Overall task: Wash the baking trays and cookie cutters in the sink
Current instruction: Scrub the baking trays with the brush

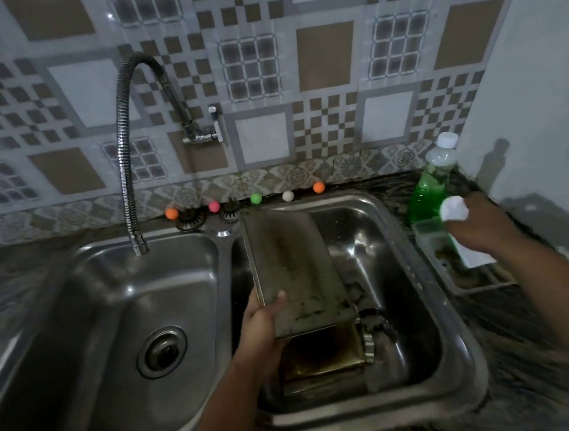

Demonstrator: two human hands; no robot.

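Note:
My left hand [263, 320] grips the near left corner of a stained metal baking tray [294, 269], which stands tilted in the right basin [401, 273] of the steel sink. Under it lies a second, darker tray [322, 353]. Metal cookie cutters [369, 340] rest beside that tray on the basin floor. My right hand [484, 229] is out over the counter on the right, its fingers round a white bottle [454, 209]. That bottle sits in a clear plastic box [433, 236].
A bottle of green liquid [428, 189] with a white cap stands behind the box. The flexible faucet spout [139, 243] hangs over the left basin [113, 316]. Small coloured balls [256, 199] and two drain strainers [190, 218] line the back ledge. A wall closes the right side.

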